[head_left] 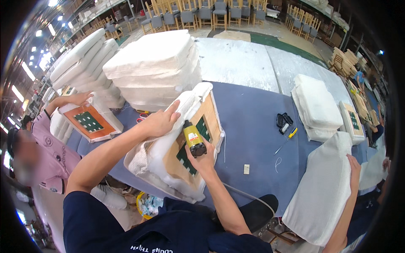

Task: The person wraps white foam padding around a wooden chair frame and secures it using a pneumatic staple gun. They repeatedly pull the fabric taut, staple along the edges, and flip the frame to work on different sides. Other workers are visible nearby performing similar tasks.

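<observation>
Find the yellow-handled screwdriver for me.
In the head view, the screwdriver lies right of centre on the blue tabletop, beside a small black object.

That staple gun point(195, 140) is yellow and black; the seat cushion point(168, 152) shows white fabric, a pale tan wooden base point(215, 120) and dark green webbing point(185, 159). The worktop point(249, 126) looks dusty blue from here, the screwdriver handle point(292, 133) yellow, the co-worker's shirt point(49, 147) pink with black trim, the worker's T-shirt point(181, 227) navy with white lettering.

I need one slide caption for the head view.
Left hand on a white cushion, right hand holding a yellow and black tool over the cushion's wooden back, at a blue worktop.
</observation>
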Demonstrator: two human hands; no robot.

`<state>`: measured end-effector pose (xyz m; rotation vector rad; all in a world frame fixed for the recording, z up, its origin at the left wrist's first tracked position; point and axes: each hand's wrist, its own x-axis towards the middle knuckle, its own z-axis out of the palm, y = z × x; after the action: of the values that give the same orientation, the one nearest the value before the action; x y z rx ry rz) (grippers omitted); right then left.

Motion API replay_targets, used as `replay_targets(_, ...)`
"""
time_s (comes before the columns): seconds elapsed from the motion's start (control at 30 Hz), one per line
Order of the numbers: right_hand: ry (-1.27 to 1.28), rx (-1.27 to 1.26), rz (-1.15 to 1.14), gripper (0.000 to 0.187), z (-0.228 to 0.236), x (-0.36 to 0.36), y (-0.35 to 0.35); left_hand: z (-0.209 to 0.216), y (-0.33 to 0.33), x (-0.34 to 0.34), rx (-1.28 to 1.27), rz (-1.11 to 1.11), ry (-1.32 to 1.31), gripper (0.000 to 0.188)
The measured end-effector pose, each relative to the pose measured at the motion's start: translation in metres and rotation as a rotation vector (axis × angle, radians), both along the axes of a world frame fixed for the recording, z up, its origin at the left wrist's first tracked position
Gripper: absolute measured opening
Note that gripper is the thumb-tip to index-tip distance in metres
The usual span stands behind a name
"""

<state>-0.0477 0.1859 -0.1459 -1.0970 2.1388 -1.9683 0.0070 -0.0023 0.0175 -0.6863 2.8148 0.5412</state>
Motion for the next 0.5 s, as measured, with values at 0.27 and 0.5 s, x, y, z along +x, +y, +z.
replay_targets(0.27,0.013,-0.077,-0.023,0.038,0.002,-0.009,0.007,0.008,-0.059,-0.017,0.807,-0.038,0.099,0.072)
replay_targets(0.5,-0.07,-0.066,0.142,0.043,-0.004,0.039,0.038,-0.016,-0.051,-0.013,1.167,0.024,0.129,0.066)
